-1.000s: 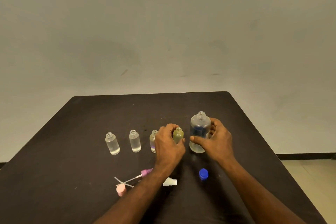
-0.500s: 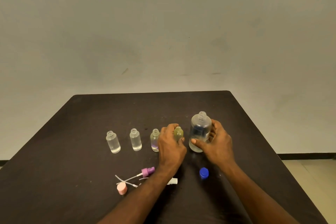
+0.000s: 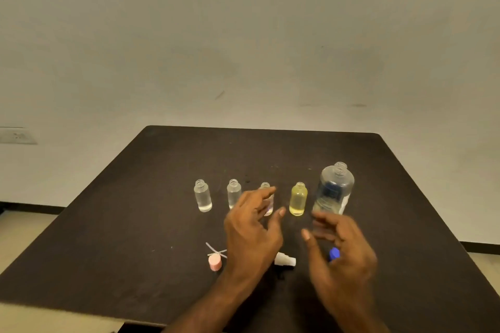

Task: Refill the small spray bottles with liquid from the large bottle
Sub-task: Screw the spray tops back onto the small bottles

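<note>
Head view: a dark surface [image 3: 151, 197] carries a row of five uncapped bottles standing upright, well apart from one another. From left to right there are two small clear bottles [image 3: 202, 195] [image 3: 234, 193], a third small bottle [image 3: 267, 199] partly hidden behind the left hand, a small yellow bottle [image 3: 298, 199], and at the right end the large bottle [image 3: 334, 189], clear with a blue label and some liquid in it.

Both hands hover on the near side of the row and hold nothing. The left hand [image 3: 251, 232] is spread, its fingers straight and fanned, the fingertips in front of the third small bottle; whether they touch it cannot be told. The right hand [image 3: 341, 249] is blurred, its fingers loosely bent and apart, near the foot of the large bottle but not on it.

Nearer on the surface lie the loose parts. A pink cap [image 3: 215, 262] stands at the left, with thin white tubes [image 3: 216, 251] crossed just behind it. A white spray head [image 3: 285, 260] lies between the two wrists. A blue cap [image 3: 334, 253] shows partly behind the right hand's fingers.

A pale wall [image 3: 243, 48] rises beyond the far edge of the surface.
</note>
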